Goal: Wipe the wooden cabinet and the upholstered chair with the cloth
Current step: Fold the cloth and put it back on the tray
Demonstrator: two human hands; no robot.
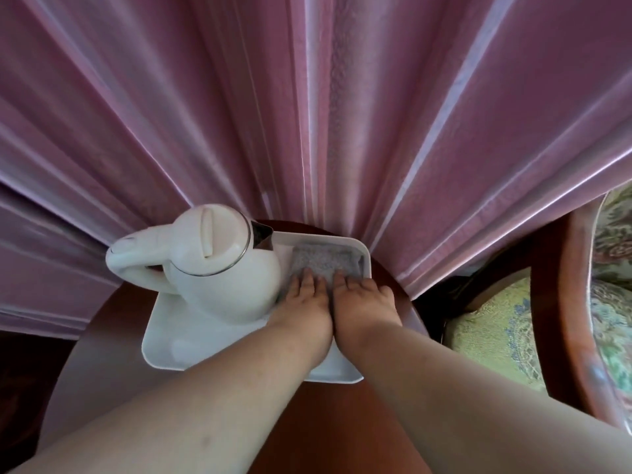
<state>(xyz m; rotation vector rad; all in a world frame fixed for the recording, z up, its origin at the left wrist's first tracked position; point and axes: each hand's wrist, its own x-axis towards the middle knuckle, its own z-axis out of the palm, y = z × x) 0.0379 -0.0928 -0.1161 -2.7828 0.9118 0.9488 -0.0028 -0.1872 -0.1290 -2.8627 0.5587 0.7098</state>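
A folded grey cloth (326,258) lies in the far right corner of a white tray (164,340) on a round reddish wooden top (342,415). My left hand (304,299) and my right hand (364,302) lie side by side, fingers straight, with their fingertips resting on the near edge of the cloth. The upholstered chair (496,330), with a pale green patterned seat and a red-brown wooden frame, stands at the right.
A white electric kettle (212,265) stands on the tray just left of my left hand. Pink curtains (307,114) hang close behind the wooden top and fill the background. The chair's curved wooden arm (581,319) runs along the right edge.
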